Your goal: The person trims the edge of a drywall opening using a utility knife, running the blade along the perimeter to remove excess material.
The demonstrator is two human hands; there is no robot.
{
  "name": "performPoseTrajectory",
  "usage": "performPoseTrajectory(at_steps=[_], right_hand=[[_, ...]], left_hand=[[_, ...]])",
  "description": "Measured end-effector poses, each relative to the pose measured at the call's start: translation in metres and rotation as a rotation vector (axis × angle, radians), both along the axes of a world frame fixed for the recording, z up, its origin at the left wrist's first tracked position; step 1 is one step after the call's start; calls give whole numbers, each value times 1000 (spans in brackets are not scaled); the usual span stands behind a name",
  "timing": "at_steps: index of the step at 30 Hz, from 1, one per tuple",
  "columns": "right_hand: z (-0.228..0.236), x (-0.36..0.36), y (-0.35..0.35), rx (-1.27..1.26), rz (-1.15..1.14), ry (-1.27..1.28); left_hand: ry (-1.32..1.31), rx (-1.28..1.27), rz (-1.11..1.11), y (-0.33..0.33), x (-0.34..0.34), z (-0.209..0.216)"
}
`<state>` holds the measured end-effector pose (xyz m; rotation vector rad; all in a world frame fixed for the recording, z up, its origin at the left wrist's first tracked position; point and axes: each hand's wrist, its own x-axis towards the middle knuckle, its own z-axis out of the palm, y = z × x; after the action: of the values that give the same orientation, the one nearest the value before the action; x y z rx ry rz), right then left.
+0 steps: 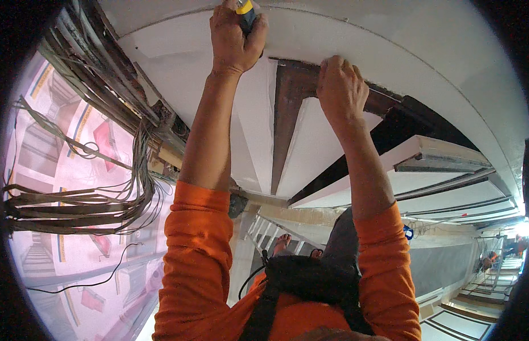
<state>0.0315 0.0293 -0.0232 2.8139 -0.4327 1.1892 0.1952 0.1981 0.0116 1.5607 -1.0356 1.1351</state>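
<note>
Both my arms, in orange sleeves, reach up to a white ceiling surface. My left hand is closed around a yellow and dark hand tool at the upper edge; its kind does not show clearly. To the right, my right hand has its fingers curled in against the white surface's edge, beside a dark brown recess. Whatever those fingertips hold, if anything, is hidden. Between my forearms a white panel slopes down beside dark gaps.
Thick cable bundles hang at the left before a pink printed sheet. Below me stand a ladder and my bare foot. White slatted panels run off right. Another person is far right near a bright light.
</note>
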Motion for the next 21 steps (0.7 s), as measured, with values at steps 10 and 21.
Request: performPoseTrajectory(at_steps=[10, 21], right_hand=[[0, -9, -22, 226, 135, -189], [14, -10, -14, 284, 107, 11]], left_hand=[[65, -60, -136, -1, -3, 1], [96, -111, -277, -8, -1, 0]])
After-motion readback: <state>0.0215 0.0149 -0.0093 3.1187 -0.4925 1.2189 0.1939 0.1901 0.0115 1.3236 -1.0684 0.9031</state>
